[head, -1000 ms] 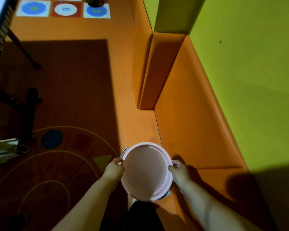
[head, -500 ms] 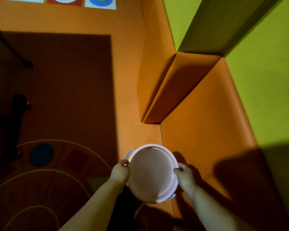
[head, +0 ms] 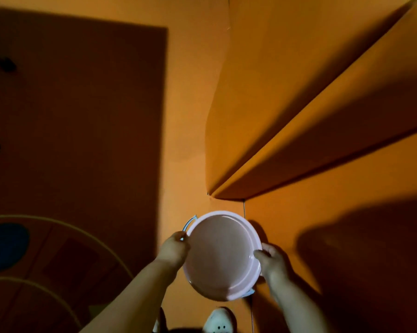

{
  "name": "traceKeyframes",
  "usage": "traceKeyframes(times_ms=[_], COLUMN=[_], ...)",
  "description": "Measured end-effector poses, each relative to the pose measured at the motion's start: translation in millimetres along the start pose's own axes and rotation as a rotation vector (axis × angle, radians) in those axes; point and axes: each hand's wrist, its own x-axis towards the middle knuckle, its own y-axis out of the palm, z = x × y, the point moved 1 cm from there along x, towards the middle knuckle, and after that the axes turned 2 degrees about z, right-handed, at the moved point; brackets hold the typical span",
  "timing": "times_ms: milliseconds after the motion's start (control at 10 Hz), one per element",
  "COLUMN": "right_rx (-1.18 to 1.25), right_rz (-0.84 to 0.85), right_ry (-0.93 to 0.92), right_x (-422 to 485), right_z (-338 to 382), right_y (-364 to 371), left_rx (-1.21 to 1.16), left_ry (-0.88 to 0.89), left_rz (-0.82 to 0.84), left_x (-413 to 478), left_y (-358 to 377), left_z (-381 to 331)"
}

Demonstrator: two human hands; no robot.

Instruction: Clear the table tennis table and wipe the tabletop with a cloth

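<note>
Both hands, left hand [head: 173, 248] and right hand [head: 272, 261], curl around the rim of a round pink plastic bowl [head: 221, 254] above the orange floor [head: 185, 140].

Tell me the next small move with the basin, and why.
Probably lower the basin level onto the floor, just left of the wall padding. The left hand and right hand grip opposite sides of its rim, it hangs in the air, and no table is in view.

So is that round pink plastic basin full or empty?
No solid contents: the round pink plastic basin shows only its bare bottom. Clear water cannot be ruled out.
</note>
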Motion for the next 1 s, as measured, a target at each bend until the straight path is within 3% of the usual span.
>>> traceKeyframes(times_ms=[500,1000], right_rx=[-0.159,-0.211], right_rz=[-0.075,0.007], right_ry=[-0.08,-0.068], right_x=[120,98], right_z=[-20,-11], right_y=[50,49], left_rx=[-0.036,0.151], left_ry=[0.059,0.107], left_rz=[0.06,0.038], left_x=[133,111], left_y=[32,23], left_z=[5,-18])
